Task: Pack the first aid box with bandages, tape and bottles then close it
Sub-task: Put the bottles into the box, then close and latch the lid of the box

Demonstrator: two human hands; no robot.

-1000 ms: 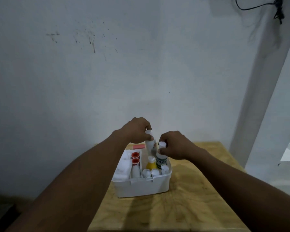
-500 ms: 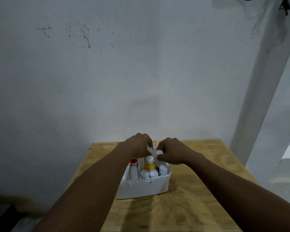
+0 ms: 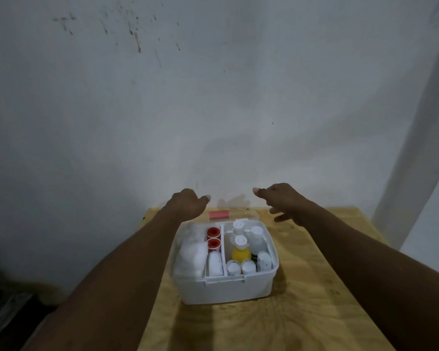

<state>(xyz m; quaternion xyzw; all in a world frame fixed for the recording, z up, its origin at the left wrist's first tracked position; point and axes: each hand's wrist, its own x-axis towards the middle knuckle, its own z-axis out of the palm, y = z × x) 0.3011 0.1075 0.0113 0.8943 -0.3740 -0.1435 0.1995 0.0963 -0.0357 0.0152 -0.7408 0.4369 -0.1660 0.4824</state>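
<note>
Now that both hands have let go of the bottles they were pushing down into the box half a second ago, the packing part looks pretty much done. The left hand (image 3: 188, 202) and the right hand (image 3: 280, 198) are both empty, fingers loosely curled and apart, and they've moved up and back past the far edge of the white plastic first aid box (image 3: 226, 290), which sits open in the middle of the pale plywood surface (image 3: 314, 312).

Inside, the left compartment has white rolled bandages (image 3: 190, 257) along the outer wall, with two red-cored tape rolls (image 3: 213, 238) plus a white roll beside the divider. The right compartment is full of bottles: a yellow bottle with a white cap (image 3: 240, 252), a clear one behind it, and a few small white-capped ones up front. Everything stands about upright, and I can't tell if any cap pokes above the rim.

Behind the box lies the clear plastic lid with a pink-red handle (image 3: 219, 214), flat on the surface near the wall. My guess is the hands are heading for it, so the step in hand is the closing. Only worry: the tall cap at the back could keep the lid from seating.
</note>
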